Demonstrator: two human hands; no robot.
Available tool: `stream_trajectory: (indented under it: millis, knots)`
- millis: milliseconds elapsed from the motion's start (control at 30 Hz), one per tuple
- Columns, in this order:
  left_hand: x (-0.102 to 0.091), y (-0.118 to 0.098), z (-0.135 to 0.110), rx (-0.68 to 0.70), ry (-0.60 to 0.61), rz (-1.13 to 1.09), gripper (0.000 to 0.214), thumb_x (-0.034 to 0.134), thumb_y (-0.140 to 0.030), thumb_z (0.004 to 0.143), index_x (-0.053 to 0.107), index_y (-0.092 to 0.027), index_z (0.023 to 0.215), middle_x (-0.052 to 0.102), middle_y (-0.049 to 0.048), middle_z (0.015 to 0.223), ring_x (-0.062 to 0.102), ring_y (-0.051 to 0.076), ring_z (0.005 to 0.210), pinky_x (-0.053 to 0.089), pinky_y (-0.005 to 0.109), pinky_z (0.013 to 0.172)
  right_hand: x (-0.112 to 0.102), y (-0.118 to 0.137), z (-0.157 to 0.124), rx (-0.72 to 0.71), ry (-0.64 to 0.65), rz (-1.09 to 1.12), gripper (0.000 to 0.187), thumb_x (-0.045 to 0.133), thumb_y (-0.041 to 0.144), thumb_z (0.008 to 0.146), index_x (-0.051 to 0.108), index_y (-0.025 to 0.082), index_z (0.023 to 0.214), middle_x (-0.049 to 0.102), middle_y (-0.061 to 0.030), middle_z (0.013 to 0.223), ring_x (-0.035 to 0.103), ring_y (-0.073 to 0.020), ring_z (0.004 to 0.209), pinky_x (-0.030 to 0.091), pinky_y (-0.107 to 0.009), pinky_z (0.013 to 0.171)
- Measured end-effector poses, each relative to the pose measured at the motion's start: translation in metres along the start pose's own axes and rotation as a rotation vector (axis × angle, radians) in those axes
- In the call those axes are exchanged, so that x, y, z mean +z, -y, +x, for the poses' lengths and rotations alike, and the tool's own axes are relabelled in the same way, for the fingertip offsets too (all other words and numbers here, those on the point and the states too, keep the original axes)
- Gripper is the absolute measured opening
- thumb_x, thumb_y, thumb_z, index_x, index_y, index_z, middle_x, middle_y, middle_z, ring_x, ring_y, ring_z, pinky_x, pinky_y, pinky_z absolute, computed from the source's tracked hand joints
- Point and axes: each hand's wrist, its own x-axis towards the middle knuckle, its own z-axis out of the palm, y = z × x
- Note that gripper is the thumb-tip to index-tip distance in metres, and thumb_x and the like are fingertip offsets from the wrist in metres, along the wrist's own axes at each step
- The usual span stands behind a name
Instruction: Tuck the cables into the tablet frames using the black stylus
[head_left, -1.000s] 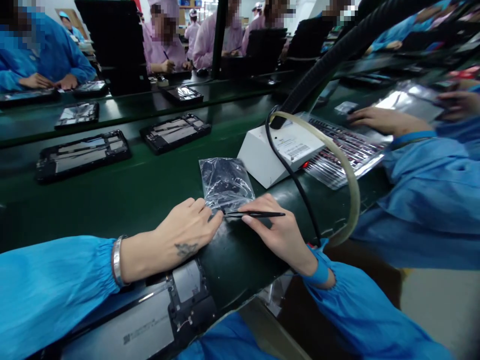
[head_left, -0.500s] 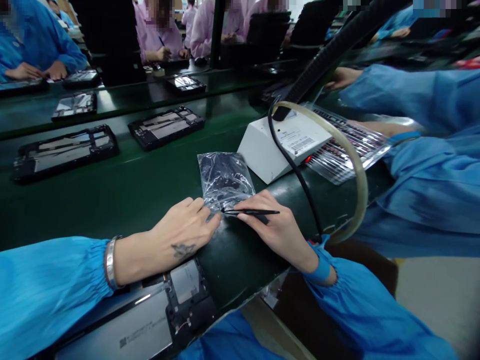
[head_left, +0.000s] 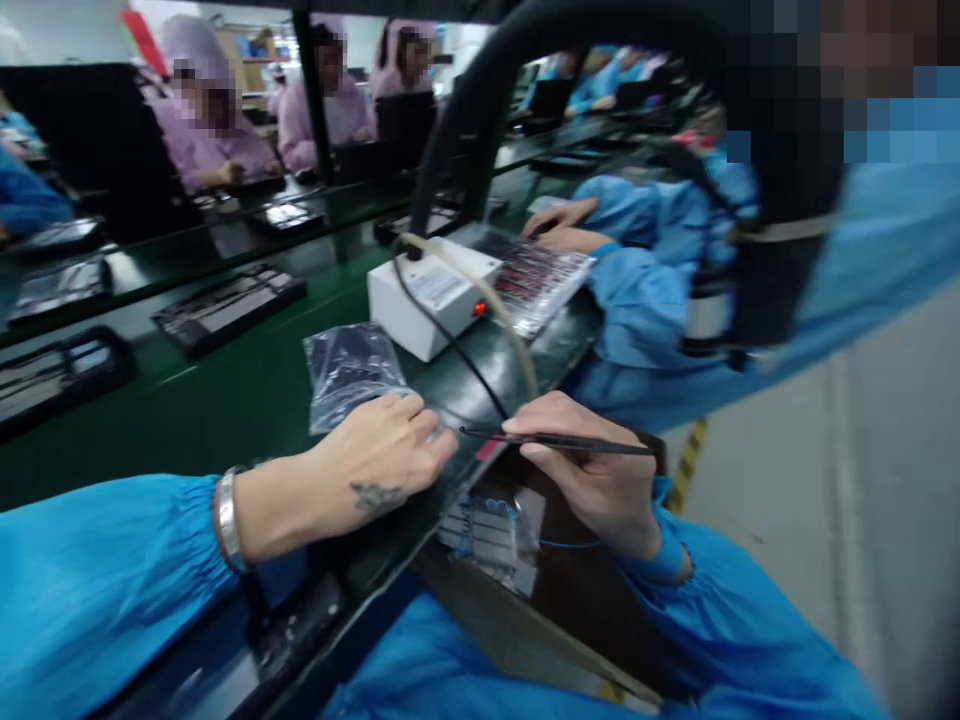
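My right hand (head_left: 600, 480) pinches a pair of black tweezers (head_left: 577, 441), their tips pointing left. A tiny dark bit shows at the tips, too small to name. Close to the tips, my left hand (head_left: 375, 460) is closed with curled fingers over the near end of a clear plastic bag (head_left: 349, 365). Dark contents show through the bag, which lies on the green bench (head_left: 247, 405). What the left fingertips press on is hidden. Below my left forearm lies an opened tablet-like device (head_left: 292, 630), partly covered by my sleeve.
A white box (head_left: 427, 295) with a red light stands behind the bag, with a cable and hose beside it. A dark flexible duct (head_left: 450, 130) arches overhead. Plastic trays (head_left: 540, 280) lie near a co-worker's hands (head_left: 566, 225). Device housings (head_left: 229, 305) line the bench at left.
My right hand has moved right with the tweezers, away from the bag's mouth. The camera view has swung to the right. My left hand remains at the bag.
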Motion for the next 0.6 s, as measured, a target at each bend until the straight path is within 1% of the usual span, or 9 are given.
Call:
stream_trajectory:
  millis: [67,100,167,233,300,333,400,500,600]
  knots:
    - [0.003,-0.013,0.042,0.011,-0.041,-0.313,0.024,0.044,-0.01,0.094,0.064,-0.012,0.107,0.063,0.0096,0.089,0.061,0.022,0.081,0.047,0.035,0.074,-0.037,0.006,-0.014,0.034,-0.044,-0.153,0.009,0.063,0.015,0.091,0.069,0.017,0.098,0.068,-0.0044,0.089,0.064,-0.0139,0.083,0.053,-0.027,0.076]
    - [0.007,-0.021,0.065,-0.021,-0.058,-0.541,0.027,0.044,-0.014,0.096,0.063,-0.012,0.114,0.066,0.0101,0.095,0.064,0.021,0.084,0.049,0.035,0.078,-0.055,0.008,-0.021,0.076,-0.083,-0.241,0.008,0.063,0.017,0.092,0.07,0.017,0.096,0.068,-0.0046,0.089,0.064,-0.0141,0.082,0.053,-0.027,0.075]
    - [0.017,-0.038,0.11,-0.143,-0.061,-1.091,0.036,0.043,-0.02,0.099,0.056,-0.011,0.132,0.067,0.013,0.112,0.066,0.019,0.095,0.051,0.034,0.089,-0.086,0.006,-0.033,0.175,-0.186,-0.425,0.01,0.063,0.024,0.093,0.071,0.017,0.093,0.068,-0.0051,0.088,0.065,-0.0146,0.082,0.053,-0.027,0.076]
    - [0.025,-0.055,0.15,-0.271,0.009,-1.64,0.045,0.043,-0.023,0.1,0.044,-0.008,0.143,0.059,0.0175,0.131,0.066,0.019,0.107,0.051,0.032,0.096,-0.11,-0.001,-0.041,0.25,-0.282,-0.56,0.014,0.064,0.028,0.092,0.073,0.017,0.091,0.068,-0.0059,0.088,0.065,-0.0148,0.082,0.052,-0.027,0.075]
    - [0.029,-0.067,0.178,-0.322,0.011,-1.991,0.05,0.043,-0.023,0.101,0.036,-0.007,0.147,0.049,0.019,0.144,0.061,0.021,0.12,0.049,0.033,0.103,-0.124,-0.011,-0.046,0.29,-0.339,-0.603,0.016,0.065,0.029,0.091,0.073,0.016,0.092,0.068,-0.0069,0.09,0.065,-0.0149,0.082,0.051,-0.025,0.072]
    - [0.03,-0.07,0.187,-0.329,-0.01,-2.089,0.051,0.042,-0.023,0.101,0.035,-0.006,0.148,0.046,0.0189,0.148,0.058,0.023,0.125,0.048,0.034,0.106,-0.129,-0.015,-0.047,0.3,-0.355,-0.601,0.017,0.065,0.03,0.091,0.074,0.015,0.094,0.068,-0.0071,0.09,0.064,-0.0147,0.082,0.05,-0.025,0.07]
    - [0.028,-0.075,0.198,-0.324,-0.04,-2.182,0.052,0.042,-0.022,0.101,0.034,-0.005,0.149,0.043,0.019,0.15,0.053,0.025,0.131,0.045,0.036,0.11,-0.134,-0.021,-0.048,0.321,-0.387,-0.603,0.02,0.065,0.032,0.092,0.074,0.015,0.096,0.068,-0.0073,0.091,0.064,-0.0142,0.08,0.049,-0.024,0.068]
    - [0.023,-0.079,0.202,-0.296,-0.038,-2.239,0.053,0.042,-0.017,0.099,0.034,-0.004,0.149,0.043,0.0187,0.151,0.052,0.025,0.132,0.044,0.036,0.111,-0.138,-0.021,-0.05,0.339,-0.46,-0.628,0.024,0.066,0.036,0.091,0.075,0.014,0.096,0.068,-0.0085,0.09,0.063,-0.0134,0.075,0.047,-0.023,0.064]
    - [0.018,-0.083,0.203,-0.255,-0.053,-2.298,0.055,0.044,-0.015,0.097,0.034,-0.004,0.15,0.045,0.0185,0.149,0.053,0.026,0.131,0.044,0.036,0.111,-0.139,-0.017,-0.052,0.319,-0.543,-0.623,0.025,0.068,0.036,0.089,0.075,0.013,0.095,0.067,-0.0092,0.089,0.061,-0.0126,0.07,0.045,-0.023,0.061]
